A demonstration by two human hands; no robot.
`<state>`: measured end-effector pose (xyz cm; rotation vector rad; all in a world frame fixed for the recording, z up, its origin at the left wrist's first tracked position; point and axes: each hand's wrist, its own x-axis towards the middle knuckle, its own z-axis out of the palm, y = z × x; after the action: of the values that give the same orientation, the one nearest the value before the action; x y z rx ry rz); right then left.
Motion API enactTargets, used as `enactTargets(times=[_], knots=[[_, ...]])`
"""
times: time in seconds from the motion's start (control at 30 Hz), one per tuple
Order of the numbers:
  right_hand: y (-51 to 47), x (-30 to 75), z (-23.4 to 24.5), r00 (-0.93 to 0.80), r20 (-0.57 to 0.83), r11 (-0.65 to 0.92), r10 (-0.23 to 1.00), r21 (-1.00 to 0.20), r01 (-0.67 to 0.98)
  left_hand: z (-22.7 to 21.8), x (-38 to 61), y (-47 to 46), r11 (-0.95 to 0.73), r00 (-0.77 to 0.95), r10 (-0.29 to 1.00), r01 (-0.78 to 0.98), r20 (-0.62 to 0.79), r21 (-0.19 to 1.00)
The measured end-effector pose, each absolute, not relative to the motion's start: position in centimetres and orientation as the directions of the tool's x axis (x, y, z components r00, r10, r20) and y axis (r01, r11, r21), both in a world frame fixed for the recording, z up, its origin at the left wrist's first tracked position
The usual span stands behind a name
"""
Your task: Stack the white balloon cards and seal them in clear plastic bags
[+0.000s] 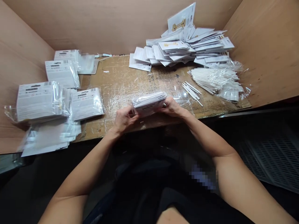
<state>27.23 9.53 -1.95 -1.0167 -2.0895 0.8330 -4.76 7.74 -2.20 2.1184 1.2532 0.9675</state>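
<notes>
Both of my hands grip one stack of white cards in a clear plastic bag [149,102], held just above the front edge of the worn wooden table [121,81]. My left hand [123,119] closes on the stack's left end. My right hand [171,107] closes on its right end, fingers curled round it.
Bagged packs of white cards [40,101] lie at the left, with flat empty bags [46,138] below them. A loose heap of white cards [184,46] sits at the back right. White sticks [213,79] lie in plastic at the right. Brown board walls [268,46] enclose the table.
</notes>
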Motion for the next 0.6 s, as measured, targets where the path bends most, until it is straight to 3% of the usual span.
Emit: enactTargets(times=[0.13,0.23,0.33,0.43,0.5,0.53,0.6], knots=[[9.2,26.7,-2.5,-0.495,0.234,0.468,0.837,-0.775,0.424,-2.9,-4.6,7.9,-0.430,0.348,0.898,0.566,0.268,0.704],[9.0,25.7,-0.9,-0.434,0.210,0.398,0.876,-0.824,0.403,-1.6,-3.8,8.3,-0.381,0.349,0.911,0.509,0.219,0.772],[8.7,24.5,0.8,-0.373,0.059,0.150,0.926,-0.964,0.219,-0.4,-2.9,8.9,-0.227,0.269,0.952,0.284,0.150,0.931],[7.9,23.8,1.6,-0.399,-0.109,-0.119,0.910,-0.993,0.002,-0.2,-3.3,9.5,0.003,0.290,0.956,0.120,-0.038,0.993],[7.0,23.6,1.5,-0.331,-0.206,-0.224,0.921,-0.974,-0.016,-0.2,-4.3,10.1,0.060,0.343,0.926,0.283,-0.159,0.957],[6.4,23.6,1.2,-0.277,-0.252,-0.261,0.927,-0.965,0.005,-0.1,-4.7,10.4,0.014,0.324,0.933,0.397,-0.154,0.918],[5.2,23.5,0.6,-0.182,-0.302,-0.295,0.936,-0.953,0.063,0.3,-5.1,11.3,-0.192,0.261,0.964,0.555,0.050,0.809]])
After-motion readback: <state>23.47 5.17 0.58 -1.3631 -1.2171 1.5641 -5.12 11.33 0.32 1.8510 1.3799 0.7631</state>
